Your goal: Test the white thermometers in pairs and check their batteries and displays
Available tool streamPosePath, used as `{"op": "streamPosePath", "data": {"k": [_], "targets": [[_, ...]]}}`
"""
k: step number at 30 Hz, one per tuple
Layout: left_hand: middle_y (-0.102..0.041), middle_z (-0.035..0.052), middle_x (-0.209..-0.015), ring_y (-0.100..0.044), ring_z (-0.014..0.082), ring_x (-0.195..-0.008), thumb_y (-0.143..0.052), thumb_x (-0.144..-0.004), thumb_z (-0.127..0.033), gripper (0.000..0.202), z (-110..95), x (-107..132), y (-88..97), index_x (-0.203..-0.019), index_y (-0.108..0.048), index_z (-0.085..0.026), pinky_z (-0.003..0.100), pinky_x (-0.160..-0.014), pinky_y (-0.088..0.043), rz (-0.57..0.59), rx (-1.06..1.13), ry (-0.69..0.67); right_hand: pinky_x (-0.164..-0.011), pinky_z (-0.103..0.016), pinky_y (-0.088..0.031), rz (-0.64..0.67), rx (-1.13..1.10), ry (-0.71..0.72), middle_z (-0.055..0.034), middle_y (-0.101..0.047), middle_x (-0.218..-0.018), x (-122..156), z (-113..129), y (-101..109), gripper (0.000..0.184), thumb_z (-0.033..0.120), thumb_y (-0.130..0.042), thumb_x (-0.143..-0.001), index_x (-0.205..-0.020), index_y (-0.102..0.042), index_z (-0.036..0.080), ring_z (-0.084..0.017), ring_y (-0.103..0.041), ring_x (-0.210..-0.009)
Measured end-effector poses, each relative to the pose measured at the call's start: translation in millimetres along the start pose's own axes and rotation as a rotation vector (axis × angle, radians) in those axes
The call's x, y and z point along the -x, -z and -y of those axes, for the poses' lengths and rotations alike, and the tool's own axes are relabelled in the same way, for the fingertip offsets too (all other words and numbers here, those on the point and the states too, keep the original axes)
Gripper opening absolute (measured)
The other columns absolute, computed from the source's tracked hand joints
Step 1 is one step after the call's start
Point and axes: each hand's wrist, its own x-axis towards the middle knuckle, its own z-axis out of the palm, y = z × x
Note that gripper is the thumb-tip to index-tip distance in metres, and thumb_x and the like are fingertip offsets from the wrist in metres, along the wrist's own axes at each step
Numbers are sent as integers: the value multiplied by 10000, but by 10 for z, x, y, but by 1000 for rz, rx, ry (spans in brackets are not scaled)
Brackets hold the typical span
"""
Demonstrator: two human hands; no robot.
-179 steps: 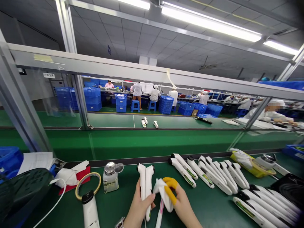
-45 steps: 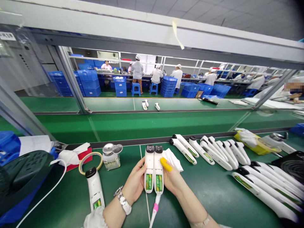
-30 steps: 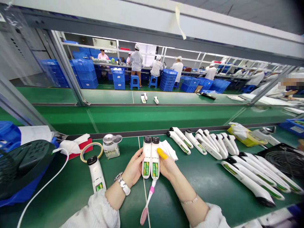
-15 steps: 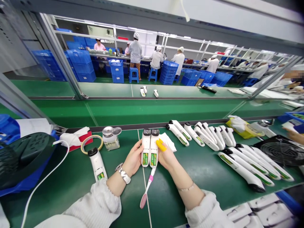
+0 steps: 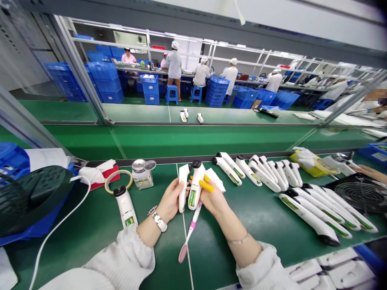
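Note:
My left hand (image 5: 171, 198) grips a white infrared thermometer (image 5: 183, 186), turned so its side faces me. In my right hand (image 5: 214, 196) is a second thermometer (image 5: 197, 183), tilted slightly, its open battery bay showing green batteries (image 5: 192, 198). Yellow covers (image 5: 207, 185) wrap fingertips of the right hand. Below the hands lies a pink and white toothbrush (image 5: 191, 229), its upper end partly hidden by the right hand. White paper (image 5: 216, 179) sits behind that hand. Left of my left wrist rests another thermometer (image 5: 125, 207) with its batteries showing.
Several thermometers (image 5: 263, 173) line the back right, with more (image 5: 314, 213) nearer me. At left stand a metal-topped bottle (image 5: 142, 179), a tape roll (image 5: 109, 183) and a dark fan (image 5: 33, 201) with a white cable. A co-worker's hand (image 5: 370, 172) shows at far right.
The two thermometers were side by side with both battery bays facing me. Now they are apart at the bottom, and the left one has been turned sideways.

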Motion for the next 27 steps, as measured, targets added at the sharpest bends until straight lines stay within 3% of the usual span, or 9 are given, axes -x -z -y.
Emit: {"op": "streamPosePath", "data": {"k": [3, 6, 15, 19, 27], "targets": [[-648, 69, -697, -591, 137, -588, -570, -788, -454, 387, -5, -16, 11, -936, -619, -101, 255, -594, -471, -17, 19, 55, -778, -407, -494, 20, 71, -3, -47, -675, -882, 26, 6, -13, 302, 293, -716, -670, -944, -625, 204, -231, -620, -851], [-616, 67, -616, -564, 131, -518, -443, -836, -514, 494, -22, -31, 26, -914, -635, -66, 244, -521, -449, -15, 53, 125, -760, -335, -495, -5, 105, 9, -38, -668, -885, 38, 21, -23, 302, 266, -741, -652, -929, -647, 193, -194, -607, -848], [-617, 82, -624, -561, 133, -545, -435, -866, -362, 376, -71, -25, 5, -869, -645, -50, 243, -563, -455, -17, 135, 175, -758, -307, -491, 12, 110, -9, -23, -653, -905, 25, 8, -13, 304, 221, -762, -629, -916, -664, 190, -165, -595, -835], [-635, 75, -654, -564, 136, -549, -477, -846, -293, 275, -73, -13, -13, -926, -632, -81, 254, -574, -449, -33, 136, 155, -739, -310, -499, 13, 121, -6, -21, -645, -922, 31, 2, 0, 306, 230, -760, -634, -922, -661, 200, -166, -594, -823], [-662, 62, -687, -579, 140, -558, -530, -819, -276, 268, -59, -18, -8, -1022, -602, -116, 276, -615, -452, -36, 121, 117, -780, -353, -498, 17, 141, 0, -27, -639, -922, 30, 14, 8, 292, 231, -746, -652, -926, -649, 204, -181, -594, -837]]}}
